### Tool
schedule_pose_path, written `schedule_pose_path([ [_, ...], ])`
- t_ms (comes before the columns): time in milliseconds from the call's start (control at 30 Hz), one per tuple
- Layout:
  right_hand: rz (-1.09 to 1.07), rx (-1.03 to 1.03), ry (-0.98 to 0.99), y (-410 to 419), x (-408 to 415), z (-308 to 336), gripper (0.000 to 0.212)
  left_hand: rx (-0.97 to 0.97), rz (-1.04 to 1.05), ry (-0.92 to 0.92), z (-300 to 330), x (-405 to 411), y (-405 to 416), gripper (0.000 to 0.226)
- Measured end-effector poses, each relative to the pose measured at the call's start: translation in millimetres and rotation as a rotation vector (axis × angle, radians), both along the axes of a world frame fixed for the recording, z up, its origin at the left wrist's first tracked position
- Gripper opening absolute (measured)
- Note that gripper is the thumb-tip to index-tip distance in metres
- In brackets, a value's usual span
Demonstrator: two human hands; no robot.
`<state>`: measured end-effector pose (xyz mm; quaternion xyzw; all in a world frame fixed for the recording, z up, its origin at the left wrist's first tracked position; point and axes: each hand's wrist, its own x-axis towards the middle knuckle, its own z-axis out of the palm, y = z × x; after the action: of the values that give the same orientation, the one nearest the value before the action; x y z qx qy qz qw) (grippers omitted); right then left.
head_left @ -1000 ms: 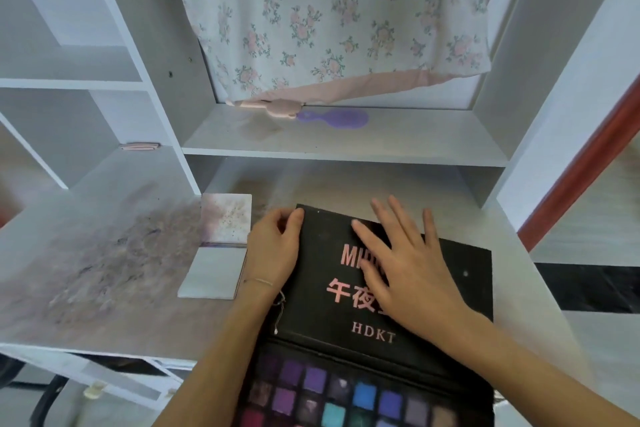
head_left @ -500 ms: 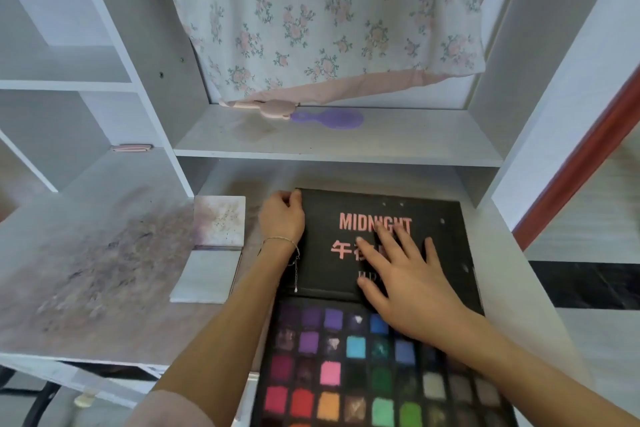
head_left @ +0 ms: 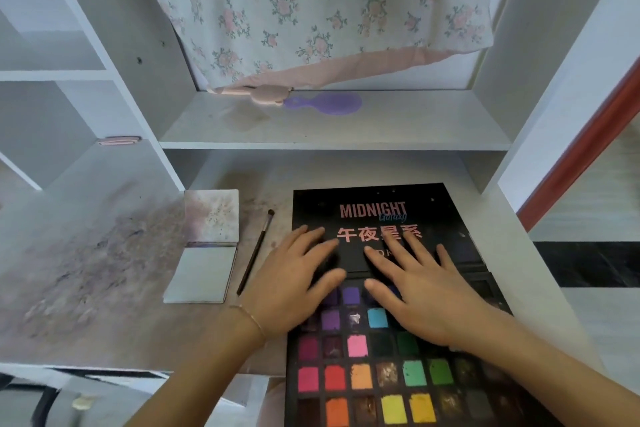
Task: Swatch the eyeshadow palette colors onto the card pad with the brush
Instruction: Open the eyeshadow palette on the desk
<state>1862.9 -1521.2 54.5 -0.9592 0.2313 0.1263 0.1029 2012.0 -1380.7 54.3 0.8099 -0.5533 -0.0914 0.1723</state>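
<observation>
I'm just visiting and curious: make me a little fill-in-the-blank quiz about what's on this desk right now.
1. The brush lies between the card pad and the ____.
2. Both the left hand and the right hand rest ____ on the palette, holding nothing.
3. The big English word on the lid reads ____.
4. On the shelf lies a ____ hairbrush.

Missing words: palette; flat; MIDNIGHT; purple

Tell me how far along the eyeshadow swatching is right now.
Done: the palette lies open flat on the desk, colors exposed, and the pad is flipped to a blank sheet. In hand: nothing; the left hand and right hand rest flat on the palette. Left: picking up the brush, which lies between pad and palette, and every swatch.
</observation>
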Motion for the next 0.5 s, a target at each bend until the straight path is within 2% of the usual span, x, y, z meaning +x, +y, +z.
schedule_pose_path([
  [100,0.019,0.027,0.034,-5.0,4.6,1.4,0.060,0.198,-0.033,-0.042,-6.3,4.4,0.7,0.058],
  [200,0.022,0.028,-0.002,-15.0,17.0,-1.0,0.059,0.272,-0.007,-0.083,-7.0,11.6,-10.1,0.060],
  [333,0.020,0.034,-0.053,-34.1,39.6,-5.4,0.055,0.309,0.052,-0.089,-5.6,26.7,-30.1,0.062],
  [500,-0.012,0.048,-0.118,-50.5,66.3,-9.4,0.052,0.262,0.097,-0.033,-2.2,41.4,-46.4,0.058],
])
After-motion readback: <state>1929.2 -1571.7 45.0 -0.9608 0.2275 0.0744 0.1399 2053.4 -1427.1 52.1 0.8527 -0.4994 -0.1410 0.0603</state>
